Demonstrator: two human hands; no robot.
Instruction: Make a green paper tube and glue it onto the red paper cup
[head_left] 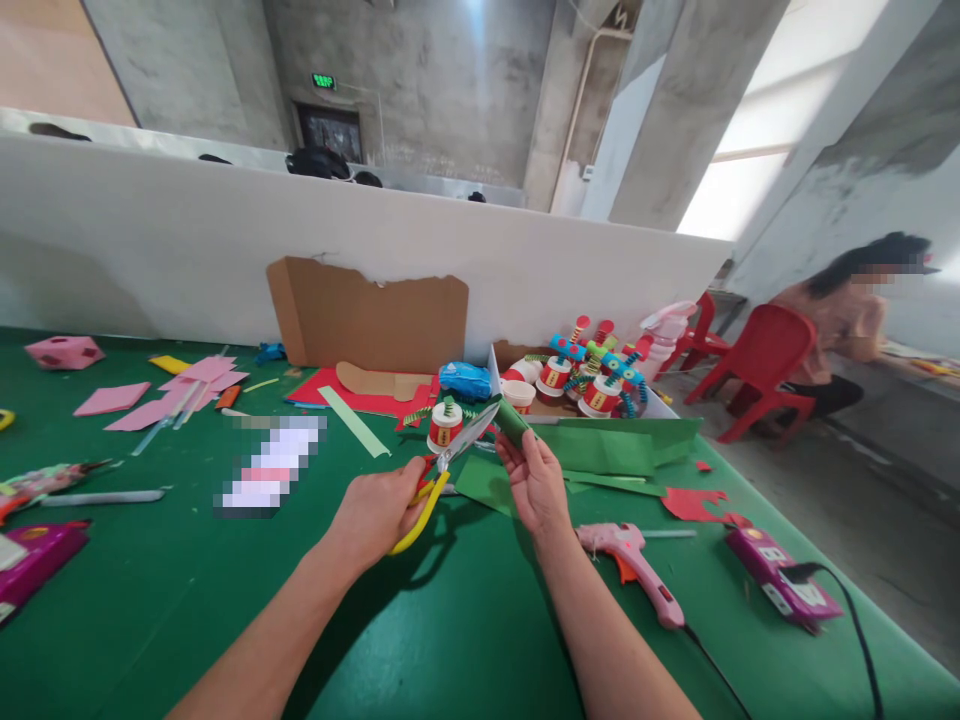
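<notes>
My left hand (381,510) grips the yellow-handled scissors (442,480), whose blades are spread and point up to the right. Between finger and thumb, my right hand (537,480) holds a small green paper piece (511,420) beside the blade tips. Just behind the scissors stands a red and white paper cup (444,428) with green folded paper strips on it. Green paper sheets (607,448) lie on the table to the right of my right hand.
A box (660,405) holds several decorated cups. A pink glue gun (634,565) and purple box (784,580) lie right, with cords. Brown cardboard (375,315) leans against the white partition (360,220). Pink paper (191,390) lies left. A person (840,310) sits far right.
</notes>
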